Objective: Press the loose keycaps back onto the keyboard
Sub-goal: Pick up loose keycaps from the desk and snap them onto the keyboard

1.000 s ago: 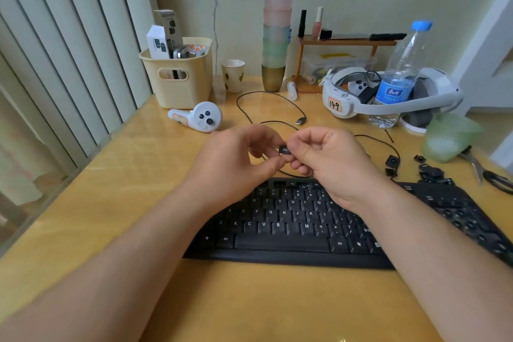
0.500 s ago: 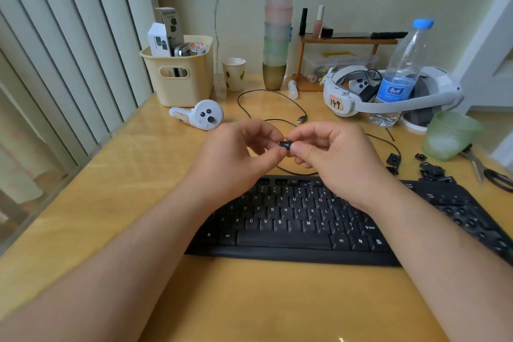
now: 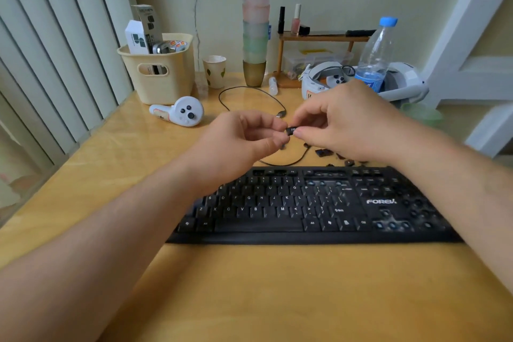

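Above the table, behind the black keyboard [image 3: 277, 211], I hold a small black keycap [image 3: 291, 130]. My right hand [image 3: 347, 125] pinches it between thumb and forefinger. The curled fingertips of my left hand [image 3: 241, 139] pinch its left end. Several loose keycaps [image 3: 323, 152] lie on the table just behind the keyboard, partly hidden under my right hand. The keyboard's right-hand block [image 3: 394, 223] and top row show several bare key sockets.
A black cable [image 3: 249, 89] loops behind my hands. A white controller [image 3: 180, 112], a cream basket [image 3: 158, 75], a paper cup [image 3: 215, 71], a stack of cups [image 3: 255, 22], a water bottle [image 3: 376, 55] and a white headset [image 3: 405, 83] stand along the back.
Both hands rose a little and drifted right with the keycap. The view turned, so the keyboard's right end now shows.
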Demonstrator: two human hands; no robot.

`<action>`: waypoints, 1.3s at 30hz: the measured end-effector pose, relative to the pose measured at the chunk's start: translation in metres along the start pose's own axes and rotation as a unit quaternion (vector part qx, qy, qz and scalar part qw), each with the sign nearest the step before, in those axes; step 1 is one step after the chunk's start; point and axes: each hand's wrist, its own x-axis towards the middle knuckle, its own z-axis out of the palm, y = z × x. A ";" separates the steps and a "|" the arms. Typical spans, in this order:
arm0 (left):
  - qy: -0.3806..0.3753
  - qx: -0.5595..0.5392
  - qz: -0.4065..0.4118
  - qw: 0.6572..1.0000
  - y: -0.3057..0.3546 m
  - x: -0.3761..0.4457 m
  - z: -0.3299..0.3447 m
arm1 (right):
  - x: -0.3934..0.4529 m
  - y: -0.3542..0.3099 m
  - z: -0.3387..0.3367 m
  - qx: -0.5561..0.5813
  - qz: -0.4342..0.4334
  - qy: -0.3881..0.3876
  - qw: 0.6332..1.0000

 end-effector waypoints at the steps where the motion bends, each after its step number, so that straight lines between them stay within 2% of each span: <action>1: -0.012 0.027 -0.004 1.000 0.001 0.000 0.001 | -0.003 0.007 -0.002 -0.007 0.008 -0.014 1.000; 5: -0.016 0.227 -0.021 0.974 -0.004 0.006 0.004 | -0.018 0.044 0.008 -0.009 0.073 -0.093 0.993; 7: -0.018 0.268 -0.050 0.962 -0.008 0.012 0.008 | -0.025 0.058 0.019 0.007 0.111 -0.119 0.987; 11: -0.056 0.284 -0.091 0.953 -0.008 0.026 0.023 | -0.025 0.070 0.029 0.106 0.167 -0.112 0.974; 16: -0.078 0.292 -0.118 0.946 -0.001 0.043 0.040 | -0.020 0.067 0.032 0.150 0.171 -0.148 0.962; 35: -0.036 0.303 -0.135 0.943 -0.005 0.049 0.061 | -0.011 0.059 0.021 -0.042 0.073 -0.200 0.976; 39: -0.038 0.304 -0.136 0.942 -0.006 0.051 0.062 | -0.005 0.059 0.021 -0.043 0.078 -0.207 0.974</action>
